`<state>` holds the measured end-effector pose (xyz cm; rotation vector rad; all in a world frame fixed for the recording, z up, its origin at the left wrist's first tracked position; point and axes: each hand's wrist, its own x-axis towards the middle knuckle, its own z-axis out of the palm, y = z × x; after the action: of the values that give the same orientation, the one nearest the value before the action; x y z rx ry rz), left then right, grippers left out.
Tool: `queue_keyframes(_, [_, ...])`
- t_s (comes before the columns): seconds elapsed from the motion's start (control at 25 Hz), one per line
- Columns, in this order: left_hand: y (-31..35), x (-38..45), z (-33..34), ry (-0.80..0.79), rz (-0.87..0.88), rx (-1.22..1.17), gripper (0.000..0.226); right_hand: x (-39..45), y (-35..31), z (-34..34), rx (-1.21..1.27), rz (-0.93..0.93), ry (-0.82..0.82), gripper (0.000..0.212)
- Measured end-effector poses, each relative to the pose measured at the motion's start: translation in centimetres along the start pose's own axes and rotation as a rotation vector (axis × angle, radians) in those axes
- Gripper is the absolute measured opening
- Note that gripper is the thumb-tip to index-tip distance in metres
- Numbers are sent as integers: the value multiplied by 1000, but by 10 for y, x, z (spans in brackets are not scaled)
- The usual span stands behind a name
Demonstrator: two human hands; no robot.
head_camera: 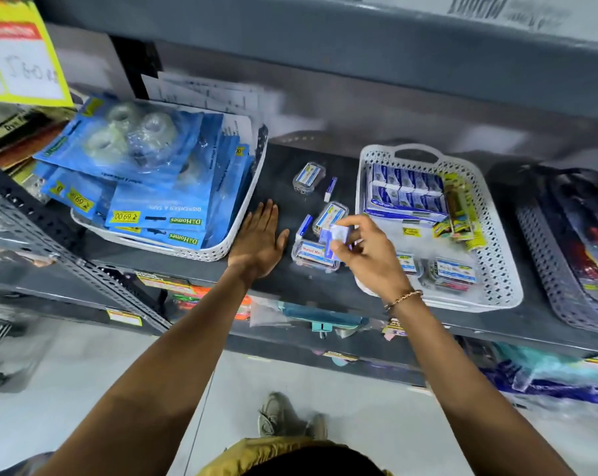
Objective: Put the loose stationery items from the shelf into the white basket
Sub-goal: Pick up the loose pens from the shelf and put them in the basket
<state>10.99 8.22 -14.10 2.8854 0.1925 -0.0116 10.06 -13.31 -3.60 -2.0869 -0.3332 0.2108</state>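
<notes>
While my hands work the dark shelf [284, 166], I list it left to right.

Far left: basket of blue tape-dispenser packs [146, 180], not part of this job.

Left hand [258, 240]: flat on the shelf, palm down, fingers straight, holding nothing, just beside that basket's corner.

Middle, loose stock on the shelf: one clear case with a blue label [309, 176] at the back; a slim white-and-blue stick [330, 188] beside it, long axis running away from me; a second clear case [330, 216]; another stick [303, 226]; a third case [314, 257] at the front edge, under my right hand.

Right hand [369, 252]: fingers curled, pinching a small pale-blue packet [337, 235] off the shelf.

Right: white basket [496, 269], already carrying blue boxes at the back and labelled cases at the front. It lies directly right of the right hand, which is the nearer one; judged next move is a short carry rightward over the basket's near rim.
</notes>
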Motion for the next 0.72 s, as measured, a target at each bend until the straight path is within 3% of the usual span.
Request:
queue_keyframes(0.16, [-1, 0, -1, -17, 0, 5, 64, 28, 13, -41, 370, 203, 289, 28])
queue_keyframes(0.32, [0, 2, 0, -36, -10, 29, 64, 62, 33, -74, 419, 343, 526, 14])
queue_keyframes(0.48, [-1, 2, 0, -29, -6, 26, 64, 94, 42, -73, 469, 396, 489, 11])
queue_keyframes(0.56, [-2, 1, 0, -21, 2, 6, 64, 108, 43, -65, 372, 398, 464, 17])
queue_keyframes(0.64, [-2, 1, 1, -13, 6, -9, 65, 117, 42, -59, 62, 407, 433, 13])
queue_keyframes(0.72, [-2, 0, 2, -7, 7, -10, 65, 122, 38, -55, -173, 405, 397, 25])
